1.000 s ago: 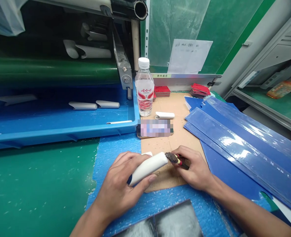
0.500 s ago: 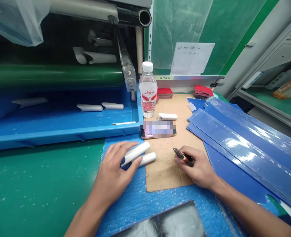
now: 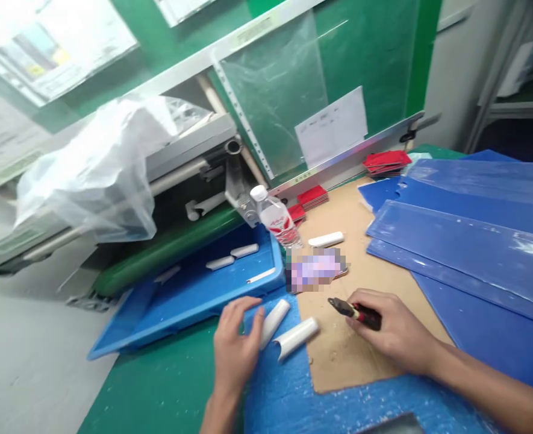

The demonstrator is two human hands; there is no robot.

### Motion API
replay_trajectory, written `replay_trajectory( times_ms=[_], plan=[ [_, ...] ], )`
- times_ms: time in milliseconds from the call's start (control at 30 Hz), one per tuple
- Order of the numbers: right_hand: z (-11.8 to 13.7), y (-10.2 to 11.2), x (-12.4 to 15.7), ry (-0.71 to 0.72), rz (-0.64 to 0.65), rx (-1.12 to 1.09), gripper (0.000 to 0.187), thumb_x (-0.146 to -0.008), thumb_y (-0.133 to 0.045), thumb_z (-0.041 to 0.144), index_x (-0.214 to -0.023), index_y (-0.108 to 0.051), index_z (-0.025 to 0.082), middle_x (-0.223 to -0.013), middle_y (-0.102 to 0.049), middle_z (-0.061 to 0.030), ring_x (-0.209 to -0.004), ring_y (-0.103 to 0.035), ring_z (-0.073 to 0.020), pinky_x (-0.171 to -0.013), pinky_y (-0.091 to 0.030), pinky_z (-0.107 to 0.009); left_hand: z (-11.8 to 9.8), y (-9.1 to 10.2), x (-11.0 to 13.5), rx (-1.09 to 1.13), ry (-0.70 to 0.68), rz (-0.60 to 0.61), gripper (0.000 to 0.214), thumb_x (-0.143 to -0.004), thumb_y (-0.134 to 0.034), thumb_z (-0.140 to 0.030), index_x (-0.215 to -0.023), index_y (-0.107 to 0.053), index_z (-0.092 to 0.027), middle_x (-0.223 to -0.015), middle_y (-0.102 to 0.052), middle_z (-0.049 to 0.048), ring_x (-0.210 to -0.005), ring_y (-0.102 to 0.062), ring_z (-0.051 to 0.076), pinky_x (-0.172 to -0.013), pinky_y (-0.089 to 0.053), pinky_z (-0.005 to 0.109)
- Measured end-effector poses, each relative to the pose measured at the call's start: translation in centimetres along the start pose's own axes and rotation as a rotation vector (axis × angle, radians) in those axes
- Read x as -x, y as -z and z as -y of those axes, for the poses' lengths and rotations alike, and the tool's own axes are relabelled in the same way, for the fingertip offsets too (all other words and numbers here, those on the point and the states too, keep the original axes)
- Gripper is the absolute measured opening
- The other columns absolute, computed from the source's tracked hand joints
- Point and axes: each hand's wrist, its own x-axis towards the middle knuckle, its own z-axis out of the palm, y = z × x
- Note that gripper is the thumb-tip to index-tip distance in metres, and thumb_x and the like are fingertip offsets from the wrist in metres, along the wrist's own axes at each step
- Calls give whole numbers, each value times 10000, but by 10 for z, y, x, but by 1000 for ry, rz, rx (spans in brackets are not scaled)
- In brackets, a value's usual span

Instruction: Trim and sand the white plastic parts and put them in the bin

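Observation:
My right hand (image 3: 390,322) is closed around small cutting nippers (image 3: 356,312) with black and red handles, their jaws pointing left above the cardboard (image 3: 333,367). My left hand (image 3: 239,340) has its fingers apart and curved, with nothing held. Right beside its fingertips lies a white half-tube plastic piece (image 3: 275,323); whether the fingers touch it I cannot tell. A second white plastic piece (image 3: 296,339), hollow end toward me, lies between my hands across the cardboard's left edge. Farther back on the cardboard sits another white piece (image 3: 326,239).
A blurred-out phone (image 3: 318,269) lies behind the nippers, near a water bottle (image 3: 277,220). At left, a blue tray (image 3: 194,301) with several white pieces stands under a green conveyor roller (image 3: 171,250). Blue sheets (image 3: 456,241) cover the right side. Red stacks (image 3: 386,161) stand at the back.
My left hand has let go of the two white pieces, which now lie farther apart. The view has tilted and swung left, showing more wall. The right hand still holds the nippers.

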Motion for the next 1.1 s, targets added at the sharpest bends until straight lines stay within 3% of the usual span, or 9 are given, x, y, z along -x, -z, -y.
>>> replay_trajectory(
  times_ms=[100,267,367,467,667,767,867,967,1100],
  plan=[
    [2,3,-3,-31,-46,-38,137,-849,-613,167,-742,-539,209,-699,-550,22,-640,-502,-167,-591,-336,-268,33,11,-59,-137,32,61,249,-988,-573,-341,-1159,-624,-166,-1167,-665,83,-1115,-625,252,-993,-493,495],
    [4,2,-5,-84,-57,-115,126,-810,-629,130,-734,-555,198,-706,-556,30,-651,-502,-147,-599,-325,-251,104,13,-151,-433,167,331,321,-959,-639,-333,-1231,-616,-163,-1255,-636,96,-1089,-643,249,-924,-548,473],
    [4,2,-7,-75,-77,-135,131,-788,-627,114,-720,-554,198,-701,-553,36,-644,-504,-138,-584,-310,-243,130,10,-174,-569,237,466,333,-958,-644,-329,-1245,-609,-164,-1253,-635,96,-1065,-653,244,-895,-565,458],
    [3,2,-9,-75,-97,-138,131,-765,-621,108,-714,-547,203,-694,-543,41,-633,-494,-131,-568,-290,-241,141,8,-179,-635,233,550,336,-956,-646,-325,-1249,-608,-165,-1259,-633,97,-1074,-651,247,-903,-562,464],
    [-1,1,-10,-111,-103,-197,128,-749,-611,109,-731,-537,212,-715,-537,43,-627,-470,-122,-565,-278,-241,138,13,-175,-550,-26,660,345,-947,-653,-338,-1255,-621,-186,-1382,-573,103,-1242,-562,292,-1043,-463,539],
    [-2,0,-10,-116,-111,-207,137,-756,-610,109,-723,-527,212,-704,-527,45,-626,-469,-124,-567,-279,-243,127,2,-183,-449,-108,687,372,-929,-671,-368,-1260,-629,-202,-1496,-479,104,-1358,-452,325,-1117,-371,582],
    [-3,1,-10,-118,-112,-201,151,-770,-604,102,-715,-512,210,-696,-517,44,-622,-467,-126,-564,-280,-246,114,-22,-197,-320,-86,701,377,-933,-668,-374,-1256,-626,-184,-1448,-527,105,-1303,-513,317,-1075,-424,566],
    [-2,3,-11,-104,-112,-184,161,-758,-614,92,-709,-511,205,-690,-511,45,-616,-461,-124,-562,-280,-245,99,-36,-207,-203,6,673,322,-946,-654,-372,-1180,-649,-152,-1241,-654,82,-1097,-645,264,-947,-533,481],
    [0,7,-12,-85,-118,-157,148,-744,-626,95,-703,-530,200,-686,-514,46,-620,-460,-125,-573,-296,-240,77,-17,-189,-109,145,465,368,-900,-693,-437,-1139,-666,-158,-1181,-670,80,-1069,-646,275,-949,-515,488]
  ],
)
